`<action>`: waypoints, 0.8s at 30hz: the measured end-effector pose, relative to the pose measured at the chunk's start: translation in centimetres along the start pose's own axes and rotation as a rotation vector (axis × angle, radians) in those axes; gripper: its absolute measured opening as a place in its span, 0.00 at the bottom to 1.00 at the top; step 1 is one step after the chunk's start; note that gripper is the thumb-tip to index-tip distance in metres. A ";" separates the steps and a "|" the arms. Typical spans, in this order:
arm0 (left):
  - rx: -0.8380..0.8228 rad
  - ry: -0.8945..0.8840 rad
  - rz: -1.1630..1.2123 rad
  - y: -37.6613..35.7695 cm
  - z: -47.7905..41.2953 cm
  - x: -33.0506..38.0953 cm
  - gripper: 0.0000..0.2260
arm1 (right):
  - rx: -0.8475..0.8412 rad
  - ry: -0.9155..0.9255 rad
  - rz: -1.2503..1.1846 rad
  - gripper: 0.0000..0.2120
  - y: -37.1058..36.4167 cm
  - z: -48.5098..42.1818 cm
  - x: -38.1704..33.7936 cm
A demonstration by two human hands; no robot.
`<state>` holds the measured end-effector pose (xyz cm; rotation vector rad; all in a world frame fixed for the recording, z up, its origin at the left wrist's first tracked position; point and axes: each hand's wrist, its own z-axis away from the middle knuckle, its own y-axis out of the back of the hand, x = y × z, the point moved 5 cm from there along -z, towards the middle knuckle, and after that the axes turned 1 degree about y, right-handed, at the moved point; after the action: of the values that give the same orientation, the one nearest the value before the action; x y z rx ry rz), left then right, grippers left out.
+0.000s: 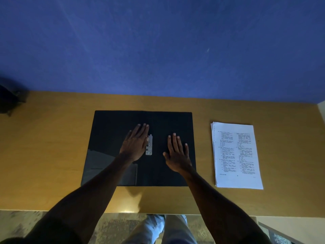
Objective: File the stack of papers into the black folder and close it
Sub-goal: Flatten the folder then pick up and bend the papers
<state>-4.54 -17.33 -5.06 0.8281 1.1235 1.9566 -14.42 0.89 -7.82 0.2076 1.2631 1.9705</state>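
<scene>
The black folder (109, 131) lies open and flat on the wooden desk, both halves spread. A small silver metal clip (149, 144) sits along its middle fold. My left hand (135, 143) rests flat, palm down, on the folder just left of the clip, with the thumb touching it. On the right half lies my right hand (176, 154), flat with fingers spread and nothing in it. The stack of printed white papers (236, 155) lies on the desk to the right of the folder, apart from both hands.
The wooden desk (44, 155) runs up against a blue wall (158, 50). A dark object (8, 101) sits at the desk's far left edge. The desk's near edge is just below my forearms, with my legs and the floor beyond.
</scene>
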 end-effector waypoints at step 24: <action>-0.011 -0.103 0.264 -2.0 1.0 21.9 0.29 | 0.206 -0.230 -0.072 0.31 5.7 11.3 19.8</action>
<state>-14.85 1.96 -2.61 1.1052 0.9831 2.1033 -25.23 21.04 -2.57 0.4709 1.3011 1.7001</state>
